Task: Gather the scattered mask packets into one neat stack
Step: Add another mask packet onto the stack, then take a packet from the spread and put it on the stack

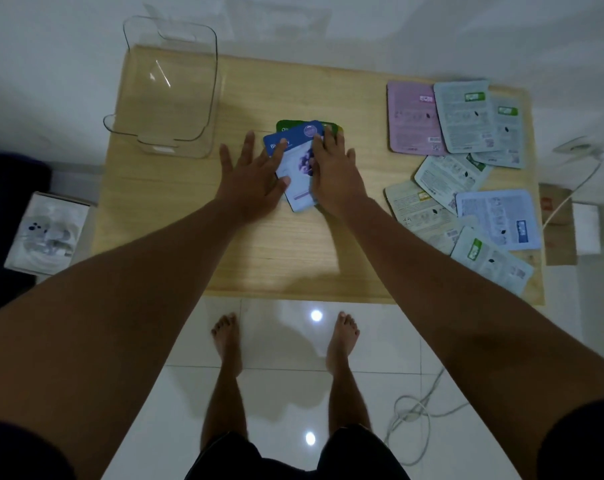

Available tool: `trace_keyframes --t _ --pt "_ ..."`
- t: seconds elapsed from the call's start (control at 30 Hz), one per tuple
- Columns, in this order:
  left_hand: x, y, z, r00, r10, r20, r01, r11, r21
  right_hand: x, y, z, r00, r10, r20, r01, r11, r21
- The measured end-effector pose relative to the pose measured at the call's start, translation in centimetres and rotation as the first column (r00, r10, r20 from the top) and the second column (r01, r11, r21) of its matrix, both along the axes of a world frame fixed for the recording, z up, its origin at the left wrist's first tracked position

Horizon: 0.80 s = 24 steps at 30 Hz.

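A small stack of mask packets lies at the middle of the wooden table (259, 258); a blue packet (298, 147) is on top, with a green packet (286, 124) peeking out behind it. My left hand (252, 178) lies flat with fingers spread on the stack's left side. My right hand (331, 168) presses on its right side, fingers over the packets' edge. Several more packets lie scattered face down on the table's right side: a pink packet (411, 116), pale green packets (466, 116), and a light blue packet (498, 216).
A clear plastic bin (175, 81) stands empty at the table's back left. A white box (47, 233) sits on the floor to the left. Cardboard (558, 216), a white adapter (586, 233) and cables (414, 420) lie to the right. My bare feet stand on the glossy tile.
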State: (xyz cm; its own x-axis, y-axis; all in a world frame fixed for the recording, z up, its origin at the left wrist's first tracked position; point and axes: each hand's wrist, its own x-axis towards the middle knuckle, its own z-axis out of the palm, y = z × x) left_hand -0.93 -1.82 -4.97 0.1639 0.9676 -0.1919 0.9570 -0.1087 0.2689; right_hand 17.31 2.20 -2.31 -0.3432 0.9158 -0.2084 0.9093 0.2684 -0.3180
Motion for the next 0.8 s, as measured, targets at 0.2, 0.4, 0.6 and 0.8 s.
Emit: trace_keyframes --t 0.2,0.4,0.6,0.8 --pt "0.4 0.4 0.0 0.991 0.11 0.075 -0.11 0.994 -0.011 -0.1 -0.2 -0.8 0.999 -0.004 0.033 0.003 1.0 0.022" --pt "1.4 0.7 0.7 0.982 0.181 0.06 -0.181 0.983 -0.018 0.2 -1.0 -0.5 0.999 -0.051 -0.001 0.051 0.998 0.033" --pt "1.9 1.1 0.8 0.991 0.13 -0.036 -0.13 0.992 0.005 5.1 4.1 0.7 0.942 -0.326 0.077 0.311 0.937 0.156" --pt "1.7 0.6 0.0 0.991 0.126 -0.037 -0.125 0.992 0.027 8.2 6.8 0.4 0.908 -0.391 0.15 0.389 0.92 0.049"
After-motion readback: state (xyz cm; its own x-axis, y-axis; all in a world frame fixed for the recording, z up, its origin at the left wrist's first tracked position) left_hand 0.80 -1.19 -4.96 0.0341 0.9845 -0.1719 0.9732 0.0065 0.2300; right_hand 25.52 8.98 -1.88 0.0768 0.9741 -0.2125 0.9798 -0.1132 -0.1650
